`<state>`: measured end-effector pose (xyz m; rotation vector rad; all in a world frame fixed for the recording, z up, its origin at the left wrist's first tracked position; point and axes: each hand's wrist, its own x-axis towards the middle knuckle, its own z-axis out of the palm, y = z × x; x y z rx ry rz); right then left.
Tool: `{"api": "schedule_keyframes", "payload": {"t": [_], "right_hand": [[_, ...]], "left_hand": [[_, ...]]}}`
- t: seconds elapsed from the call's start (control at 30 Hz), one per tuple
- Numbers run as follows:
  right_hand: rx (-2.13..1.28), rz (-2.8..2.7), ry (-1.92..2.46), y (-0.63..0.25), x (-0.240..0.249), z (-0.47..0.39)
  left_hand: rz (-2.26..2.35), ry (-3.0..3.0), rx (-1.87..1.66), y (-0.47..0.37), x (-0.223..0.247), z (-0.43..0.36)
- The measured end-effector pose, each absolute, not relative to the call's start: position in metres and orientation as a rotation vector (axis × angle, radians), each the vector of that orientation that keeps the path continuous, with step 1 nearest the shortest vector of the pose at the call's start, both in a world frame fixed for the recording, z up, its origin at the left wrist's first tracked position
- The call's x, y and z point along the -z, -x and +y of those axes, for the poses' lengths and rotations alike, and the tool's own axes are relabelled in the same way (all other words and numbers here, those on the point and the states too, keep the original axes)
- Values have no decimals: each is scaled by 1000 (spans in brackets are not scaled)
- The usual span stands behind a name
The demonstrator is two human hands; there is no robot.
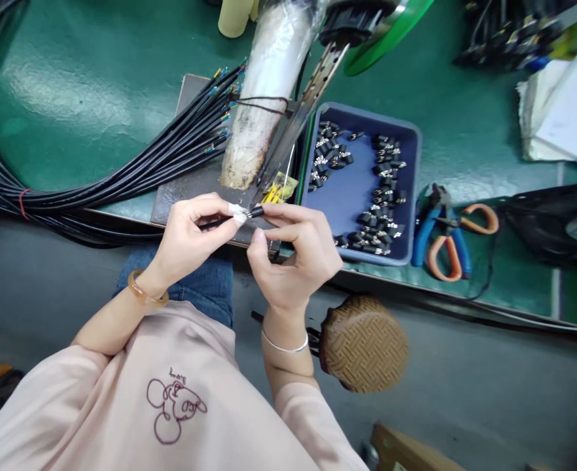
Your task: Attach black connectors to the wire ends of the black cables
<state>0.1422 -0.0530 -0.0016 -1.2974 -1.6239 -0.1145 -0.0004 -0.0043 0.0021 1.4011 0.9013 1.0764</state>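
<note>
- Our left hand [195, 232] is nearly closed, its thumb and forefinger – each with a white-wrapped tip – pinching a thin, round black cable [213, 224] that runs out between them.
- Our right hand [298, 245] is half curled: the forefinger's tip meets the outer end of a small, cylindrical black connector [256, 212], while the thumb stands apart below; we cannot tell whether it grips the piece.
- That connector lies between our two hands, just beyond the left fingertips, near the lower end of a slim, perforated metal rod [313, 82].
- We count one cable in the left hand and one connector between the hands.
- To the right of our hands sits one rectangular blue-grey plastic tray [347, 190], with loose black connectors with metal pins [377, 229] along both sides – too many to count.
- On the left lies one bundle of long black cables [87, 196], too many to count, with one red tie [22, 203].
</note>
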Motion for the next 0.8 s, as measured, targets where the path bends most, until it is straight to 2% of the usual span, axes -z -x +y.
{"api": "schedule_keyframes", "payload": {"t": [0.43, 0.6, 0.73, 0.8], "right_hand": [[27, -1512, 1230, -142, 5, -59], [17, -1231, 1143, -151, 10, -54], [74, -1123, 1110, -157, 10, -51], [92, -1111, 1098, -157, 10, -52]], "left_hand": [[901, -1536, -1081, 4, -8, -15], [706, -1724, -784, 21, -9, -33], [624, -2000, -404, 38, -7, -40], [716, -2086, -430, 52, -17, -51]]}}
